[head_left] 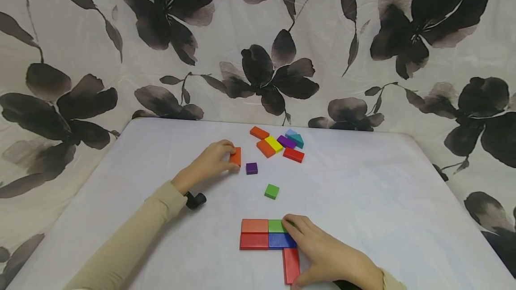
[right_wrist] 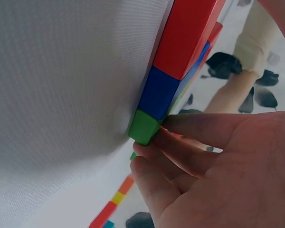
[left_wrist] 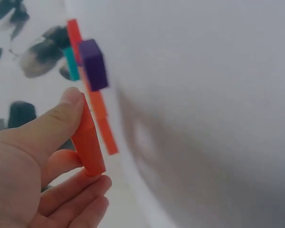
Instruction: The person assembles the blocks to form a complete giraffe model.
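My left hand (head_left: pixel 213 159) pinches an orange block (head_left: pixel 235 156) between thumb and fingers, left of a small purple block (head_left: pixel 251 168). In the left wrist view, the held orange block stands on edge between thumb and fingertips. Nearer to me lies a flat arrangement: an orange block (head_left: pixel 255 226), a red block (head_left: pixel 254 241), a green block (head_left: pixel 275 226), a blue block (head_left: pixel 282 240) and an upright-lying red block (head_left: pixel 291 265). My right hand (head_left: pixel 328 254) rests along its right side, fingertips touching the green block and thumb by the lower red block's near end.
A loose cluster lies at the back: orange, a yellow block (head_left: pixel 274 144), a purple block (head_left: pixel 286 142), a teal block (head_left: pixel 297 140) and a red block (head_left: pixel 294 155). One green block (head_left: pixel 272 191) lies mid-table. Floral cloth (head_left: pixel 342 79) hangs behind the white table (head_left: pixel 363 200).
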The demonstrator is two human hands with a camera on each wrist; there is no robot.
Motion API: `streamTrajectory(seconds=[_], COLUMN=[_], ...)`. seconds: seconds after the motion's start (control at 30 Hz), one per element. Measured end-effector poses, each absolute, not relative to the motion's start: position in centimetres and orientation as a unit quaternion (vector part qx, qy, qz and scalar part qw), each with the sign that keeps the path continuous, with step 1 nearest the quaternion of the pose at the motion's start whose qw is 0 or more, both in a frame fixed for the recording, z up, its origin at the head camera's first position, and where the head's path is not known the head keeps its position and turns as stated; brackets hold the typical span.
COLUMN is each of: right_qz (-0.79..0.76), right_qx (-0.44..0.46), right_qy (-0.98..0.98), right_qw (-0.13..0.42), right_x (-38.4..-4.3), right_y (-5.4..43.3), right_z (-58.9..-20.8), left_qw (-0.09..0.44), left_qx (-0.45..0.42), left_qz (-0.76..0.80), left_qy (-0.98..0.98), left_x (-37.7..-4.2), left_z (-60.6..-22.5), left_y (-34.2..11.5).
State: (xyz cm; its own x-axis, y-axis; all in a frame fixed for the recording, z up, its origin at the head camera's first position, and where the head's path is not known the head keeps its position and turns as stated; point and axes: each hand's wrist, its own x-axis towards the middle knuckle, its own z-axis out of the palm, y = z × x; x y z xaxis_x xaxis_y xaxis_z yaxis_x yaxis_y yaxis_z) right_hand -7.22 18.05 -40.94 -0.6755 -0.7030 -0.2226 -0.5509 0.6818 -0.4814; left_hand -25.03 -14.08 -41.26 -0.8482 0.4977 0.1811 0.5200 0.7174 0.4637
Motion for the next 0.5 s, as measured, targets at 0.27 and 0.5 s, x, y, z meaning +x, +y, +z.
streamTrajectory(seconds=[0.27, 0.5], right_qz=[-0.189, -0.192], right_qx=[-0.339, -0.333], right_qy=[0.896, 0.896], right_qw=[0.214, 0.222], right_x=[-7.5, -7.5], right_y=[18.0, 18.0], right_z=[-40.8, -40.8], left_qw=[0.065, 0.025], left_qx=[-0.320, -0.337], left_qz=[-0.269, -0.300], left_qy=[-0.906, -0.892], left_x=[-19.8, -13.9], left_z=[-38.6, -37.7], left_y=[-13.6, -12.3])
